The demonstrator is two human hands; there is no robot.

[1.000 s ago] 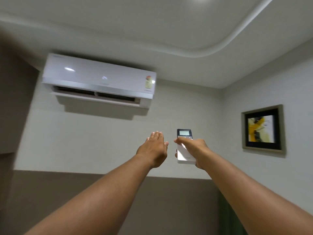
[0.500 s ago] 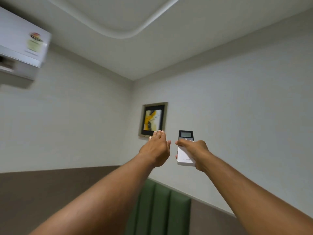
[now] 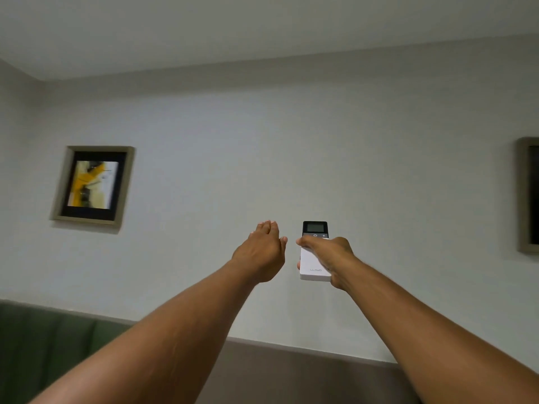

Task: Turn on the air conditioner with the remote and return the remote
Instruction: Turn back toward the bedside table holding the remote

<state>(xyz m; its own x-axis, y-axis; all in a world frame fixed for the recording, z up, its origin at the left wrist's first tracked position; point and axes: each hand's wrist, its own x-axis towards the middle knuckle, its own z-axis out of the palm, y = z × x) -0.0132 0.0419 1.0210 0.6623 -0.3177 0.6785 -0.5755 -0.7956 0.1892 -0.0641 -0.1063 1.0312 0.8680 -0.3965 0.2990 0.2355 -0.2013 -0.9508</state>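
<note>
A white remote with a dark screen at its top stands upright in my right hand, thumb lying across its front just under the buttons. My left hand is stretched out flat beside it on the left, fingers together and holding nothing, a small gap apart from the remote. Both arms reach forward toward a pale wall. The air conditioner is out of view.
A framed yellow and black picture hangs on the wall at left. The edge of a second frame shows at far right. A green padded panel and a brown lower wall band run below.
The view has swung to the right: the air conditioner has left the frame and the picture has slid to the left. Both hands keep the same pose with the remote.
</note>
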